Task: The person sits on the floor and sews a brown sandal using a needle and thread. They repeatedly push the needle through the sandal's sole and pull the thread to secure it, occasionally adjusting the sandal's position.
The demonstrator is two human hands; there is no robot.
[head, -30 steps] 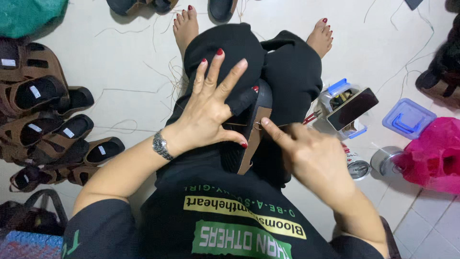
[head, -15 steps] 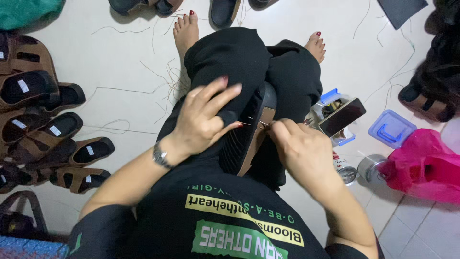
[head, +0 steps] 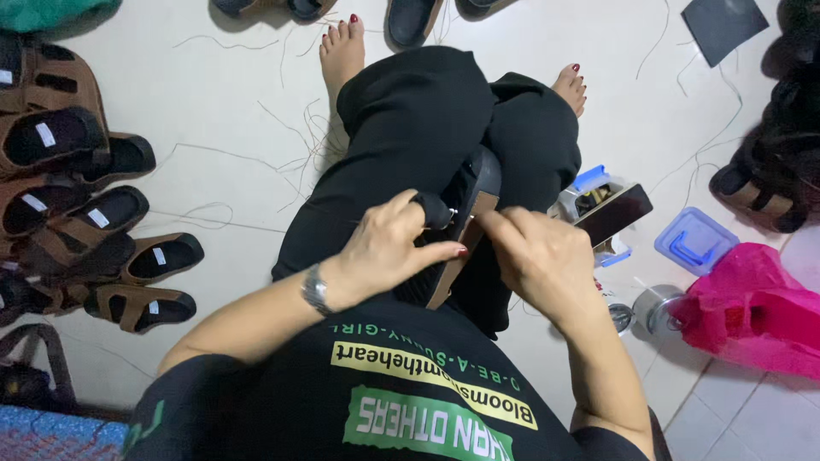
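Black sandal (head: 465, 205) propped on lap. Left hand (head: 389, 248) curled round its strap, fingers together. Right hand (head: 534, 256) pinching sandal edge. Phone (head: 613, 213) just right of sandal.

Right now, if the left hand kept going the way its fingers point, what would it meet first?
The left hand points rightward across the lap; it would likely meet the sandal's sole edge, then the right hand, though depth is unclear.

Brown sandals (head: 94, 230) (left), pink bag (head: 752, 312)
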